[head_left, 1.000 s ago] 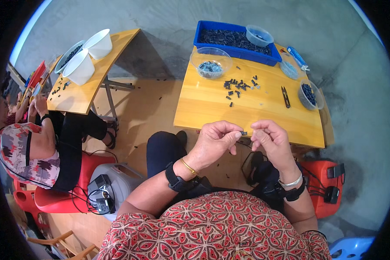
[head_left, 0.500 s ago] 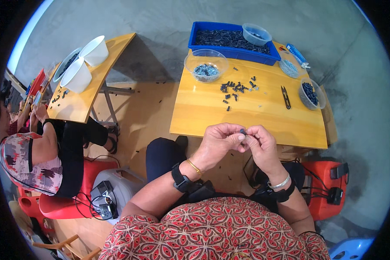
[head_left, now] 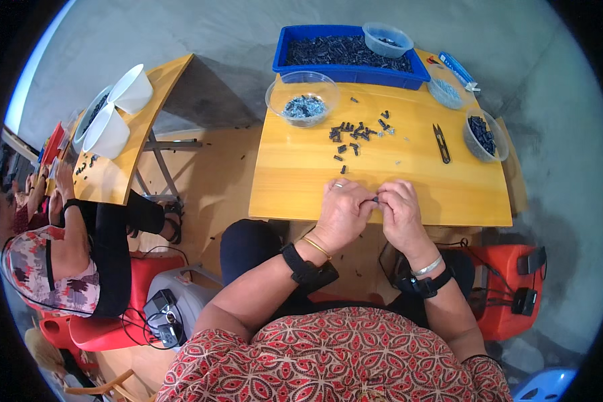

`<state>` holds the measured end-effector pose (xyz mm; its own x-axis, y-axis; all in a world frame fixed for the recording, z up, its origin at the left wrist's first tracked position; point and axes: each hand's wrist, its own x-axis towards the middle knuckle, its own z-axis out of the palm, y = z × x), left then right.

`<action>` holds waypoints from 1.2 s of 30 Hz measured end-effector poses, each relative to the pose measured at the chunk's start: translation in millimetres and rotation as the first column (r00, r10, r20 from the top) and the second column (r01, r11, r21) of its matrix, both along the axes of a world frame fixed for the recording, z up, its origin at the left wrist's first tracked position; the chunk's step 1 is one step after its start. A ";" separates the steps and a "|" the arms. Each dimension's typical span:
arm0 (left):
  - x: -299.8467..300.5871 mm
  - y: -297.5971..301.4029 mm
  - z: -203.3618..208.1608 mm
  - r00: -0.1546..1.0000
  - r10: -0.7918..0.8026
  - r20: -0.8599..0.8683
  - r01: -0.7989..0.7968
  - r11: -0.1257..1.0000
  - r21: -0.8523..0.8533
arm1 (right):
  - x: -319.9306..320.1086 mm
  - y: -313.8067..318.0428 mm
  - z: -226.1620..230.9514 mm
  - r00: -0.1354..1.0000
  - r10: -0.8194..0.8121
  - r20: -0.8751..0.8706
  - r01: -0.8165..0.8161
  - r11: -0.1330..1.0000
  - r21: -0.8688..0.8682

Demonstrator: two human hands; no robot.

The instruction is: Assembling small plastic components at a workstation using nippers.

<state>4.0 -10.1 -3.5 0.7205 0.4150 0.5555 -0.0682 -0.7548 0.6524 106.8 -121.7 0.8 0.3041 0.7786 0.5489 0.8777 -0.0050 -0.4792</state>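
Note:
Both hands meet over the near edge of the wooden table (head_left: 301,194). A small dark plastic part (head_left: 375,199) shows between my fingertips. My left hand (head_left: 345,204) is closed on one side of it, in a pinch. From the other side my right hand (head_left: 402,209) pinches it with thumb and fingers. Most of the part is hidden by the fingers. Just beyond my hands lies a loose group of small black parts (head_left: 355,131). A pair of thread snips (head_left: 442,144) rests on the table to the right.
At the back, a blue tray (head_left: 285,63) holds many black parts. Clear bowls stand at the left (head_left: 275,94), on the tray (head_left: 387,40) and at the right (head_left: 496,151). A small tub (head_left: 449,97) holds pale bits. Left, a co-worker (head_left: 67,268) sits at another table (head_left: 161,87).
My hands have turned to a more knuckles-up hold and moved slightly lower over the table edge, still pinching the small part. The whole view has shifted a little.

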 end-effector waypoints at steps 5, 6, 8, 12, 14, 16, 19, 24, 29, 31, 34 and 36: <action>-3.4 1.7 1.2 1.000 0.024 -0.001 -0.024 0.998 0.058 | -6.5 5.9 15.6 0.947 -0.129 -0.293 0.155 0.986 0.066; -4.6 1.2 1.1 1.000 0.026 -0.001 -0.026 0.998 0.060 | -7.0 11.3 19.3 0.947 -0.127 -0.294 0.154 0.986 0.068; -5.7 0.9 3.4 0.999 0.036 0.028 -0.039 0.992 0.117 | -5.3 26.6 29.6 0.939 -0.098 -0.331 0.165 0.969 0.182; -7.3 -3.1 2.0 0.999 0.034 0.028 -0.038 0.990 0.136 | 4.3 50.6 7.1 0.927 -0.091 -0.363 0.195 0.946 0.259; -9.2 -3.7 -1.0 0.999 0.037 -0.010 -0.036 0.991 0.133 | 5.1 54.6 -8.2 0.972 -0.124 -0.198 0.161 0.970 0.182; -11.6 -4.4 0.3 0.999 0.040 -0.013 -0.038 0.991 0.125 | 2.7 56.1 -9.0 0.963 -0.147 -0.227 0.197 0.957 0.214; -11.0 -5.5 1.9 0.998 0.047 -0.031 -0.043 0.993 0.111 | 0.2 54.0 -1.6 0.976 -0.137 -0.167 0.160 0.979 0.130; -7.6 -7.5 1.9 0.994 0.086 -0.062 -0.079 0.990 0.117 | 2.4 54.9 -6.3 0.969 -0.163 -0.188 0.195 0.967 0.166; -10.1 -11.4 -1.6 0.996 0.085 0.017 -0.086 0.990 0.107 | 0.1 57.0 -5.1 0.964 -0.151 -0.218 0.192 0.964 0.182; -10.5 -13.3 -1.2 0.995 0.088 0.040 -0.092 0.990 0.110 | -1.7 56.7 -4.9 0.954 -0.163 -0.250 0.213 0.958 0.191; -11.4 -14.7 -1.6 0.995 0.087 0.058 -0.093 0.988 0.125 | -1.6 55.9 -8.3 0.961 -0.168 -0.221 0.216 0.951 0.219; -11.3 -15.4 -3.7 0.993 0.099 0.069 -0.107 0.986 0.130 | -1.1 55.4 -9.5 0.978 -0.140 -0.154 0.170 0.963 0.207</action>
<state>-7.3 -25.5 -7.2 0.6403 0.4042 0.6531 -0.0227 -0.8400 0.5421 105.6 -66.3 -8.7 0.4956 0.5819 0.6448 0.8004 -0.0178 -0.5991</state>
